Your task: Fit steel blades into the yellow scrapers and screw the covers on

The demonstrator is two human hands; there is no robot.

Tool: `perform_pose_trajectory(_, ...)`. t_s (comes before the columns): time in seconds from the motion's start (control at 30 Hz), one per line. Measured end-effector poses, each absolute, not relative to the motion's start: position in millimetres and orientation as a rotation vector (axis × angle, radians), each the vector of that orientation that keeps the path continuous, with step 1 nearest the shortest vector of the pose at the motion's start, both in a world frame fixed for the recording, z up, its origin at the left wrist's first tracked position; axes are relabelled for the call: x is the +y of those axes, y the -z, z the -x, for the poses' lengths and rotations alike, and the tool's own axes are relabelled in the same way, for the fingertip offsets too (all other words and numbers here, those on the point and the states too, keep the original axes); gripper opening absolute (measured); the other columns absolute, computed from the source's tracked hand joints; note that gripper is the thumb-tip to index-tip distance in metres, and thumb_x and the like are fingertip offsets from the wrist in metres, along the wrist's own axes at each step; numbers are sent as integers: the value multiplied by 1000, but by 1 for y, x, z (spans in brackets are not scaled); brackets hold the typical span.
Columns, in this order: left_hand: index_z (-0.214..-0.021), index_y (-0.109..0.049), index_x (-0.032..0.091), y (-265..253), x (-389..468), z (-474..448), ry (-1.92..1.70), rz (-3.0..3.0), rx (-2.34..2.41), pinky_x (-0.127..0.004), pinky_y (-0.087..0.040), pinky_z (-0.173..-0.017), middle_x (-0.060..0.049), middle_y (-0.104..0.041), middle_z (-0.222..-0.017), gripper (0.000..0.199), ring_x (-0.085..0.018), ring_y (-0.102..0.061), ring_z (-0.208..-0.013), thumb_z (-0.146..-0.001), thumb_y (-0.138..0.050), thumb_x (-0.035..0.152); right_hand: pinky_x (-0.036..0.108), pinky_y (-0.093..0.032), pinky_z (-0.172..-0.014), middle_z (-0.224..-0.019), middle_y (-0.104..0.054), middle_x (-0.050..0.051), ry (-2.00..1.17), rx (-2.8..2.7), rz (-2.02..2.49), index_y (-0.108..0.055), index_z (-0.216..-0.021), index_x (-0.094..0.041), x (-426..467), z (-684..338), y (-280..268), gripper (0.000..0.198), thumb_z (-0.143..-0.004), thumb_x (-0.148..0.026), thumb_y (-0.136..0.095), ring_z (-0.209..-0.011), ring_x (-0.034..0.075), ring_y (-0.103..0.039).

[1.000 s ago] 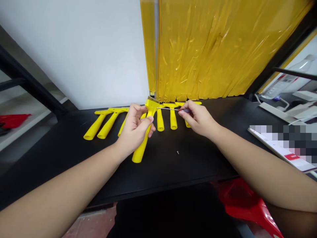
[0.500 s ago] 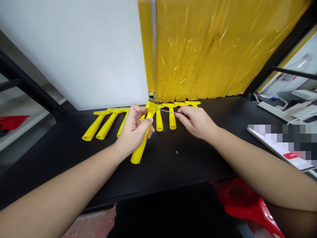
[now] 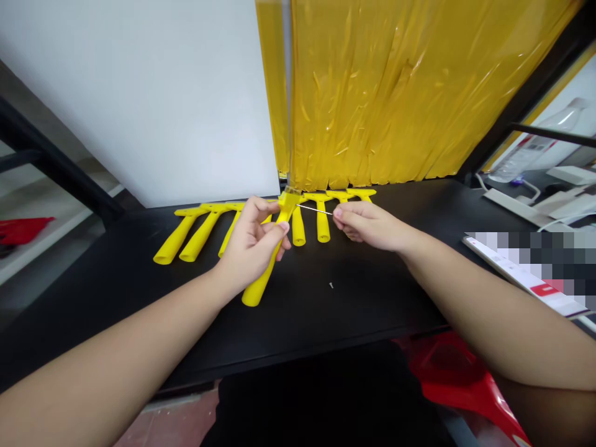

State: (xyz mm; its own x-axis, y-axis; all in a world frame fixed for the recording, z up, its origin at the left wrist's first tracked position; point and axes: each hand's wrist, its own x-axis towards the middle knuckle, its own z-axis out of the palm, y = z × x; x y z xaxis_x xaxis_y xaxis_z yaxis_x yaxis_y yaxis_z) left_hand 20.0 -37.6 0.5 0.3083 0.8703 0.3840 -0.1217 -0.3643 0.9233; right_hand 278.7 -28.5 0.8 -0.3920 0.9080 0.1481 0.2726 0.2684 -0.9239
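My left hand (image 3: 254, 239) is closed around a yellow scraper (image 3: 259, 282), its round handle slanting down toward me and its head tipped up and away. A clear or metallic strip shows along the head's top edge. My right hand (image 3: 367, 222) pinches a thin-shafted screwdriver (image 3: 316, 210); its handle is hidden in the fingers. The shaft lies nearly level, its tip at the scraper's head on the right side. Below the hands, a small screw (image 3: 331, 285) lies on the black table (image 3: 298, 329).
Several more yellow scrapers (image 3: 202, 236) lie in a row along the back of the table. Behind them stand a white panel (image 3: 186, 112) and a yellow-wrapped panel (image 3: 372, 93). To the right are a plastic bottle (image 3: 535, 146) and white items. A red object (image 3: 465, 385) sits below the front edge.
My right hand has turned about the screwdriver, the wrist rolling and fingers now curled lower. The scraper's head has tilted slightly. My left hand keeps its hold.
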Motion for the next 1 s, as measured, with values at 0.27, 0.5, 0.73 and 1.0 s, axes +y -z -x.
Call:
perform_pose_trajectory(0.27,-105,-39,27,-2,-24,-13,-1238,-1360,803,-21,-44,-47,9,-62,-64,36,-11,-57,-47,-86,-69,23,30,-45,-69,-85,-71,3,-1048,-2498,1158,-75,-100,-18,-31,-326,-23,30,-99,-45,-64,-76,17,-62)
perform_pose_trajectory(0.5,-107,-41,28,-2,-27,-14,-1126,-1287,824,-22,-44,-48,7,-65,-61,34,-11,-54,-43,-87,-68,26,26,-45,-66,-83,-68,1,-1117,-2579,926,-68,-92,-18,-50,-282,-16,13,-90,-13,-56,-71,13,-57)
perform_pose_trajectory(0.73,-110,-45,28,3,-24,-13,-1060,-1181,797,-20,-40,-47,5,-64,-65,36,-12,-57,-46,-86,-72,24,24,-45,-60,-78,-70,-2,-990,-2735,946,-77,-96,-21,-58,-266,-6,18,-83,-11,-71,-64,12,-60)
perform_pose_trajectory(1.0,-109,-49,25,7,-21,-15,-1032,-1103,760,-18,-36,-43,1,-66,-77,39,-12,-61,-54,-81,-76,21,25,-44,-61,-76,-69,-1,-897,-2721,932,-72,-87,-20,-58,-264,-7,9,-89,-13,-67,-65,13,-60)
